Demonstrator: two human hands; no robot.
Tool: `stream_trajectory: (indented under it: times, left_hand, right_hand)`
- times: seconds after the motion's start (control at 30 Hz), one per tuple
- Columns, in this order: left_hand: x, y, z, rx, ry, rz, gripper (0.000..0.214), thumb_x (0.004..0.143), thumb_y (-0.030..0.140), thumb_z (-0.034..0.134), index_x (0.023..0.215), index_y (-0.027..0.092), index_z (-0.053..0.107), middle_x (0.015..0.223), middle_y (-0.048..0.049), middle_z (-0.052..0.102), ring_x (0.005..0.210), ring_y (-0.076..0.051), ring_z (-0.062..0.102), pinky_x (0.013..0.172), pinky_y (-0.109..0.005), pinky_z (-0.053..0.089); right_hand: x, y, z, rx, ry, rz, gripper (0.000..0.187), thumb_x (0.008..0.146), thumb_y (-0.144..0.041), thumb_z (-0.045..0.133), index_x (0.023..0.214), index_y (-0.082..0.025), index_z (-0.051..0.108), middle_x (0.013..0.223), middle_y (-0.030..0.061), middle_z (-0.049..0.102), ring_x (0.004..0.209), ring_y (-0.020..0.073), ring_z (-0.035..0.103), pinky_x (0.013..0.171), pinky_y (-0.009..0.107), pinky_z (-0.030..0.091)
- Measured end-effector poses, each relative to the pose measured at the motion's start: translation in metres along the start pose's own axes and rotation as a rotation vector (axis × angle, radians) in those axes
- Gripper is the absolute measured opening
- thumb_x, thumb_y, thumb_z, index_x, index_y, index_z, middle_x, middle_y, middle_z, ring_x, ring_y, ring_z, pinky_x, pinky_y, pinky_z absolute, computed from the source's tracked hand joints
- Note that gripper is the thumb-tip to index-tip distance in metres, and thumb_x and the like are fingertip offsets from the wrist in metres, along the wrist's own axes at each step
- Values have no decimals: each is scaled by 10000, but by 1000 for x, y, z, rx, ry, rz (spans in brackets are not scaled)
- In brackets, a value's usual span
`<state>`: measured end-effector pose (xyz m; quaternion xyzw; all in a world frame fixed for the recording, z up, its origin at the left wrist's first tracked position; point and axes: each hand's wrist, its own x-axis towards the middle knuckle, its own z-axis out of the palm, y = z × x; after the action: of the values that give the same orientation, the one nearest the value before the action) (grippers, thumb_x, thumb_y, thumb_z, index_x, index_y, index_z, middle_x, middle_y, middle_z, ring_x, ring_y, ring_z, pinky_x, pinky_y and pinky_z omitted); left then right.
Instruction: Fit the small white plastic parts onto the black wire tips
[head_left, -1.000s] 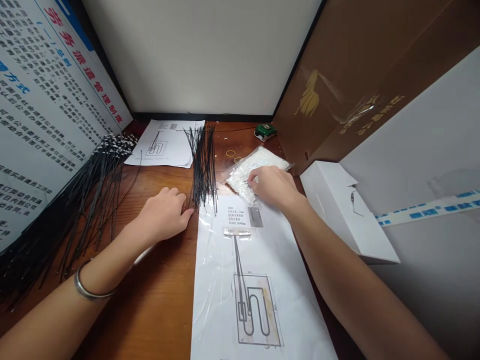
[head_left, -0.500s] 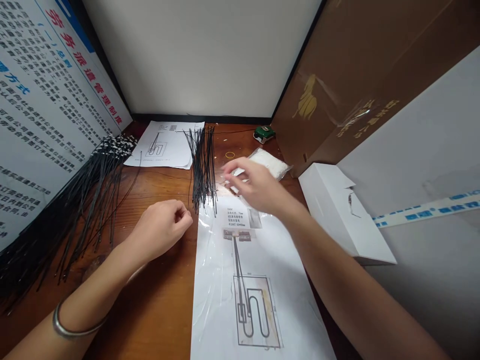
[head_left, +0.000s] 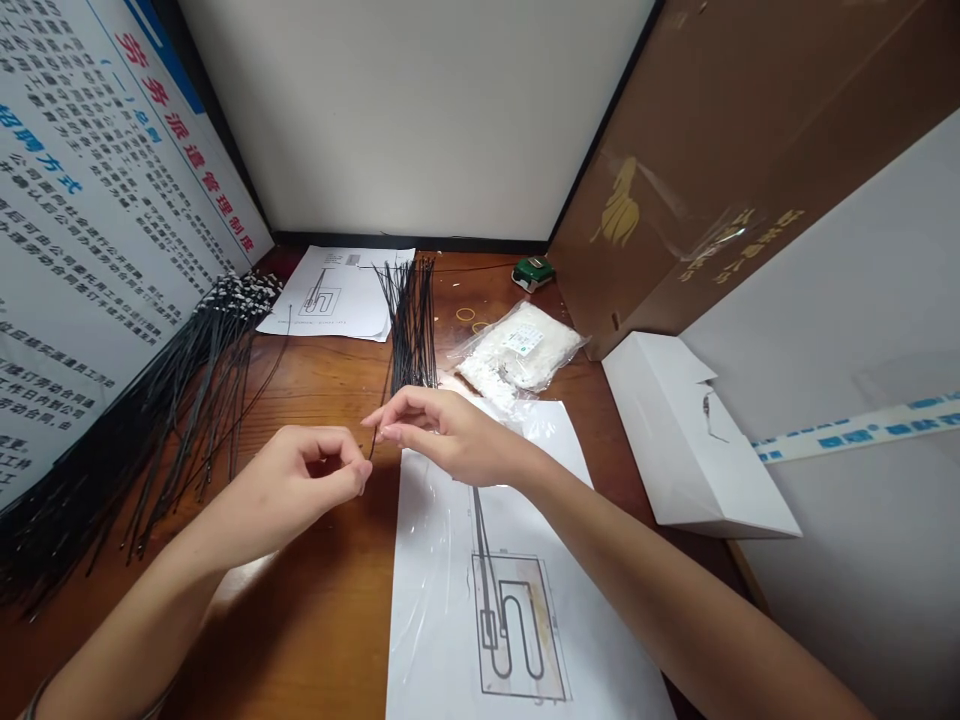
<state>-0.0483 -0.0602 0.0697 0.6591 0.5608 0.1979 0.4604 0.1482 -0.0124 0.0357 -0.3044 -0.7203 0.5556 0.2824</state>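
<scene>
I see left hand (head_left: 300, 490) grip clamped on wire (head_left: 373, 442) | right hand (head_left: 450, 440) grip pinched together | bag (head_left: 551, 340) of white bits (head_left: 491, 375) beyond it

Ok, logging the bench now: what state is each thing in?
Left hand: pinched shut on thin black wire.
Right hand: fingertips pinched; contents too small to tell.
Clear plastic bag of white parts: lying flat.
Black wire bundle: loose, fanned on wooden table.
White cardboard box: lying flat.

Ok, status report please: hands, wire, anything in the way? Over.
Left hand pinching thin black wire. Right hand pinched shut at its top end. Wire bundle behind, apart from both hands.
</scene>
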Motion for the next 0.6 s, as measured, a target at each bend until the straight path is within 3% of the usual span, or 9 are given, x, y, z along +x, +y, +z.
stream_trajectory:
  times: [0.13,0.27,0.43,0.6]
  left_hand:
    - [6,-4,-6,-65,-85,-29,401,820,492,516,603,171,623,544,-4,522,509,-122,430,489,-225,357]
    - [30,-17,-1,-180,3,-160,527,851,599,411,713,148,645,538,-30,588,406,-110,411,388,-220,329]
    - [63,-24,15,-394,40,-150,399,868,484,485,846,116,638,687,-63,670,398,-72,401,374,-193,308]
    - [79,-20,23,-466,144,-64,239,894,312,481,824,122,609,663,-25,632,386,-49,383,367,-174,299]
  right_hand:
    - [0,-1,5,184,-37,24,36,890,-188,529,862,-180,550,954,72,698,929,151,658,860,340,513]
    - [-4,-10,14,194,-173,25,57,898,-183,509,849,-178,536,972,89,704,910,147,659,830,324,514]
    - [-13,-22,38,-27,-386,11,76,882,-215,534,888,-158,584,979,97,713,881,163,660,761,284,512]
    - [-22,-21,71,-140,-629,-26,90,828,-132,519,892,-149,580,978,93,728,872,172,685,743,230,509]
